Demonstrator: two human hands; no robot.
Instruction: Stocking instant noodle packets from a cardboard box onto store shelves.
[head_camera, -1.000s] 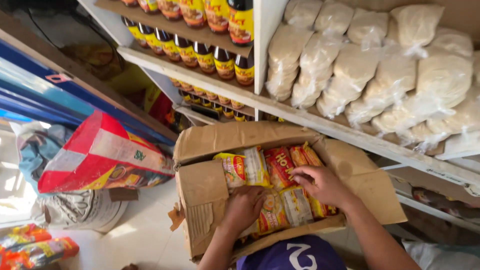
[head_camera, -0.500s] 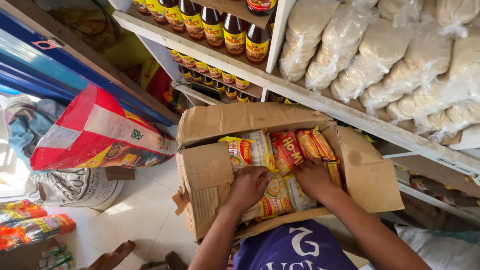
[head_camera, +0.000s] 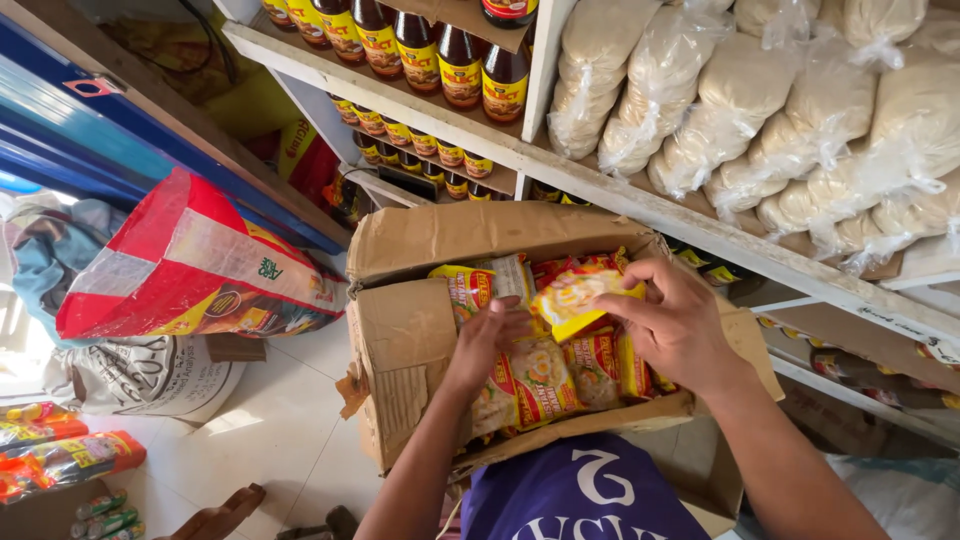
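An open cardboard box (head_camera: 405, 345) rests against my lap, packed with several yellow and red noodle packets (head_camera: 545, 375). My right hand (head_camera: 675, 320) pinches one yellow packet (head_camera: 572, 298) and holds it lifted just above the others. My left hand (head_camera: 490, 335) lies inside the box, fingers on the packets at its left side, with no packet closed in it. My purple shirt (head_camera: 585, 495) fills the bottom of the view.
A white shelf (head_camera: 620, 195) runs behind the box with dark sauce bottles (head_camera: 440, 55) and clear bags of pale grain (head_camera: 800, 120). A red and white sack (head_camera: 195, 265) leans at the left over a printed white sack (head_camera: 150, 375). Wrapped packets (head_camera: 60, 460) lie on the tiled floor.
My right hand has risen out of the box with a yellow packet between its fingers. My left hand stayed among the packets. The view tilted slightly upward.
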